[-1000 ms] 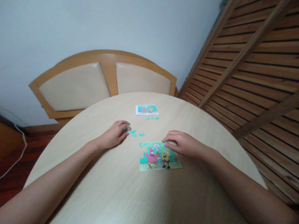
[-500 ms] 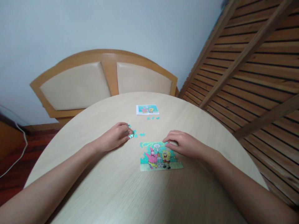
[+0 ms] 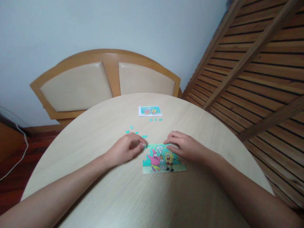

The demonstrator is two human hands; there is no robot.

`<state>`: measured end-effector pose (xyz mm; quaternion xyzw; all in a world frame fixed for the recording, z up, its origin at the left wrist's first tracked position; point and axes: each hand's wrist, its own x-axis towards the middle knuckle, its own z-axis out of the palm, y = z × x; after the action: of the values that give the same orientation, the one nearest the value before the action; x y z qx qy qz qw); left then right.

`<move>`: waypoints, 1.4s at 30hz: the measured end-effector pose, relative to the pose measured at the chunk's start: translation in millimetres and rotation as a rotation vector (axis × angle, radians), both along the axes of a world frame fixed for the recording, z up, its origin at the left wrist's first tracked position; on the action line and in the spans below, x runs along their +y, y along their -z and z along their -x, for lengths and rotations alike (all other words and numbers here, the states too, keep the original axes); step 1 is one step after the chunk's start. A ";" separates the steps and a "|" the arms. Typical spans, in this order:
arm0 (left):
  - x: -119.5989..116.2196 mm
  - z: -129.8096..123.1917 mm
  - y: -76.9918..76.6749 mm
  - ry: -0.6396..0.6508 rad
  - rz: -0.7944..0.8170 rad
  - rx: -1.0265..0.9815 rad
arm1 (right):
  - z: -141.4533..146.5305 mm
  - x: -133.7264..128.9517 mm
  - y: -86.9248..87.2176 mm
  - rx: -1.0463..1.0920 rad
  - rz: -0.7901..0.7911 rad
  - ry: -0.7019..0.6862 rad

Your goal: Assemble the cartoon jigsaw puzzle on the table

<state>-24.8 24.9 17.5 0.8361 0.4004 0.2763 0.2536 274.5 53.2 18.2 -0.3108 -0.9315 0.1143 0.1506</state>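
A partly assembled jigsaw puzzle (image 3: 155, 162) with cartoon figures on a teal background lies on the table in front of me. My left hand (image 3: 127, 147) pinches a small puzzle piece (image 3: 144, 145) between thumb and forefinger, at the puzzle's upper left corner. Whether that piece touches the puzzle I cannot tell. My right hand (image 3: 182, 145) rests at the upper right edge, thumb and fingers apart, fingertips touching the puzzle and covering that corner. Several loose teal pieces (image 3: 137, 133) lie beyond my left hand.
A small reference picture (image 3: 150, 110) lies farther back on the round wooden table (image 3: 99, 196), with three teal pieces (image 3: 155, 119) in front of it. Behind the table stands a chair or bench back (image 3: 114, 76) with padded panels. A slatted wooden screen (image 3: 256, 63) leans at the right.
My left hand has moved right and towards me, carrying a piece from the loose group to the puzzle's upper left corner. My right hand has barely shifted.
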 end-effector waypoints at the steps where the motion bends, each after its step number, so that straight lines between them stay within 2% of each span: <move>1: -2.8 -4.4 1.9 -0.019 0.020 -0.021 | 2.0 -1.4 -0.3 0.000 -0.015 -0.006; 9: -6.3 -12.0 8.9 -0.011 0.024 -0.055 | 20.6 -15.1 -0.6 0.037 -0.075 -0.145; 13: -5.8 -11.0 11.2 0.010 0.005 -0.023 | 28.9 -23.1 0.0 0.038 -0.045 -0.192; 27: -2.4 -11.0 17.1 0.056 -0.174 0.080 | 33.2 -27.0 2.3 0.043 -0.016 -0.216; 37: -0.7 -9.6 20.0 0.062 -0.205 0.131 | 34.7 -32.1 0.6 -0.035 -0.010 -0.189; 42: 5.6 0.3 14.5 0.011 -0.182 0.157 | 37.2 -33.7 -2.6 -0.034 0.019 -0.169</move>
<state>-25.1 30.5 2.9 0.8769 0.3876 0.2439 0.1461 237.3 19.5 20.8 -0.2343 -0.9557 0.1304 0.1217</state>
